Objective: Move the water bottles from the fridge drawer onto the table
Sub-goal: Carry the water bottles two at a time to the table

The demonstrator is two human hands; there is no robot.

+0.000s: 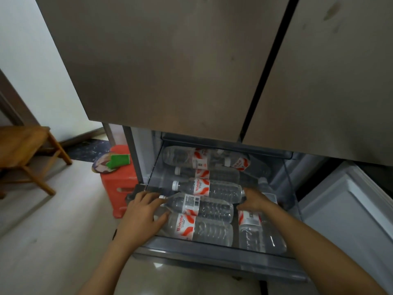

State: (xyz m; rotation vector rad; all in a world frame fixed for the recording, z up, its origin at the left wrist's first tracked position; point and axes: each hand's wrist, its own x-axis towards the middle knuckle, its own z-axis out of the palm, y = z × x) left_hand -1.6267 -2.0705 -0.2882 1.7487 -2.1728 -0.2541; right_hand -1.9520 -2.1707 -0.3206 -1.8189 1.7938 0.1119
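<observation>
Several water bottles lie on their sides in the open fridge drawer [212,244], stacked loosely in rows under the closed upper doors; none has left it yet, and no table surface clearly shows, only a wooden piece of furniture [23,150] at the left edge. Both hands are in the drawer at one tilted bottle [198,206] that rides on top of the others; the left hand [141,213] is spread wide at its capped neck, fingers touching the shoulder but not closed round it; the right hand [254,200] curls loosely at the bottle's base end, and whether it truly grips I cannot tell. The risk, as I judge it, is in the pile itself: lifting this upper bottle may let the neighbouring bottles roll into the gap or against the knuckles; thin clear plastic, possibly damp from the cold, could slip from a half-closed hold; the door edge hangs low above, so a hasty lift might knock a bottle against it.
</observation>
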